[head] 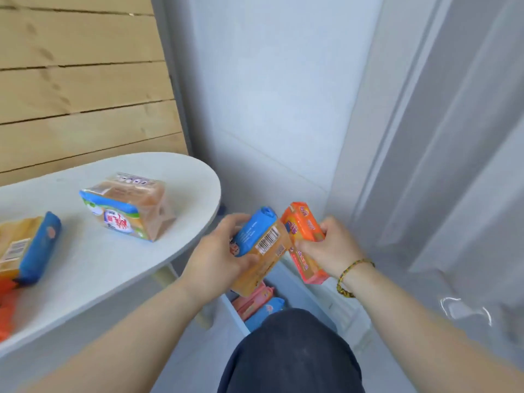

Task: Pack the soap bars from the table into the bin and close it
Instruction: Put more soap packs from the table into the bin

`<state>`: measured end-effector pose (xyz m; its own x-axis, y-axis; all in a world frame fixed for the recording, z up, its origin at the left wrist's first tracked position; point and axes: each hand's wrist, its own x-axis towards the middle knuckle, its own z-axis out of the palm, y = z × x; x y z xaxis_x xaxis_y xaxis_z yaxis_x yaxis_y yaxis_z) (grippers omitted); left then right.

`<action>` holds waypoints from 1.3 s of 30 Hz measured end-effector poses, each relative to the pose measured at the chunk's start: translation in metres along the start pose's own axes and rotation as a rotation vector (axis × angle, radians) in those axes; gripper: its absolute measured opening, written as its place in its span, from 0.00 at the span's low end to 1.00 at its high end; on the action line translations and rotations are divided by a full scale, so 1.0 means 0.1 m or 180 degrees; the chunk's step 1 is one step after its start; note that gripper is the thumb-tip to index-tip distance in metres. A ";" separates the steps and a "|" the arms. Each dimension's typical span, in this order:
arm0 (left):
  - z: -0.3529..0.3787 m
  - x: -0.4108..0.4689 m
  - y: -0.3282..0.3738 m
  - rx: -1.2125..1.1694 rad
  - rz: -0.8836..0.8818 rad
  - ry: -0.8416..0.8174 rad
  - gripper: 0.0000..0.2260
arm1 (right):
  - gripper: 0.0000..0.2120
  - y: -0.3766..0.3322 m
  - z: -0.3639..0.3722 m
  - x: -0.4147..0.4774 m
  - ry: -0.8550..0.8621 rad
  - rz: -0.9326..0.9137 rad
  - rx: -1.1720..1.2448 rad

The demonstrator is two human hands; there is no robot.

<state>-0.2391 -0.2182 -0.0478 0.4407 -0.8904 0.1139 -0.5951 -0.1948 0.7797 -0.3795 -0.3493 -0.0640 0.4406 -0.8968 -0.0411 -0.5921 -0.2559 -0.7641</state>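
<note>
My left hand [218, 251] grips a blue-and-tan soap pack [261, 251] with a barcode facing up. My right hand [326, 248] grips an orange soap pack [303, 236] right beside it. Both packs hang above the open pale bin [229, 310] on the floor, which holds pink soap packs [252, 302] and a blue one [266, 310]. On the white table [113, 273] to the left lie a clear-wrapped tan soap pack [127, 208] and a blue-and-yellow pack [25, 248]. More orange packs [5, 307] show at the left edge.
My dark-clothed knee [292, 353] covers the near part of the bin. A wooden slat wall [79, 80] stands behind the table. A pale wall and a grey panel [453, 165] close off the right side. A clear plastic piece [465, 310] lies at the right.
</note>
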 end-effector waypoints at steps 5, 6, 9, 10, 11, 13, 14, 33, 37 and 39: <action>0.62 0.24 -0.43 0.0422 -0.0433 -0.0569 0.24 | 0.17 0.74 0.40 0.11 -0.0234 0.0629 -0.0076; 0.72 0.28 -0.52 0.0481 -0.0532 -0.0634 0.25 | 0.15 0.86 0.50 0.12 -0.0279 0.0752 -0.0035; 0.98 0.38 -0.79 0.0621 -0.0787 -0.0838 0.26 | 0.13 1.16 0.82 0.12 -0.0414 0.1154 0.0158; 1.06 0.41 -0.89 0.0637 -0.0845 -0.0898 0.26 | 0.13 1.26 0.93 0.13 -0.0422 0.1299 0.0200; 1.14 0.42 -0.98 0.0627 -0.0899 -0.0964 0.26 | 0.13 1.34 1.02 0.12 -0.0409 0.1444 0.0205; 1.29 0.42 -1.11 0.0503 -0.1000 -0.1113 0.27 | 0.16 1.45 1.15 0.07 -0.0348 0.1748 0.0225; 1.38 0.41 -1.17 0.0447 -0.1033 -0.1190 0.27 | 0.18 1.50 1.21 0.05 -0.0294 0.1899 0.0276; 2.21 0.30 -1.79 0.1216 -0.0831 -0.2335 0.34 | 0.27 1.82 1.90 0.01 -0.0229 0.3478 0.0710; 2.25 0.34 -1.81 0.1431 -0.0675 -0.2484 0.35 | 0.32 1.91 2.02 0.04 -0.0415 0.3724 0.0754; 2.27 0.36 -1.84 0.1561 -0.0621 -0.2595 0.35 | 0.34 1.96 2.07 0.06 -0.0501 0.3817 0.0824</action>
<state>-0.2667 -0.3078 -0.3272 0.0701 -0.8000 -0.5959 -0.8563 -0.3547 0.3755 -0.3534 -0.3298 -0.3469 -0.2011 -0.4575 -0.8662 -0.5346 0.7922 -0.2943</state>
